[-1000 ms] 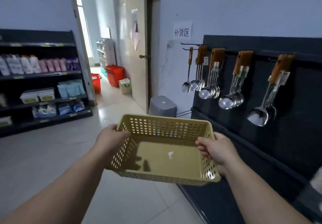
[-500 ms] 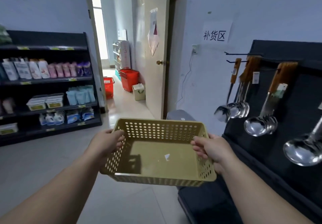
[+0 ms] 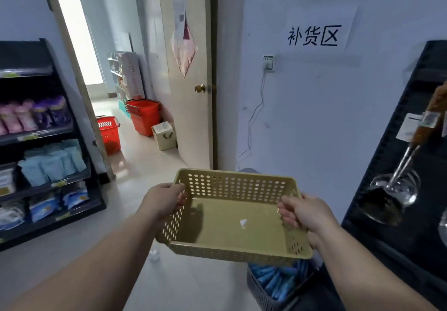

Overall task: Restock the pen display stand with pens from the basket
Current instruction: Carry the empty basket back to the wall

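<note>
Left hand (image 3: 164, 199), right hand (image 3: 305, 214) grip basket (image 3: 232, 187); grey crate (image 3: 258, 291) beneath partly hidden.

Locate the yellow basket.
Head view, lower centre: the yellow basket is gripped between left hand and right hand, above a dark crate of blue items.

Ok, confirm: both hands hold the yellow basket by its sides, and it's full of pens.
Not full. In the head view the left hand and right hand hold the yellow basket by its sides, but inside lies only a small white scrap.
</note>
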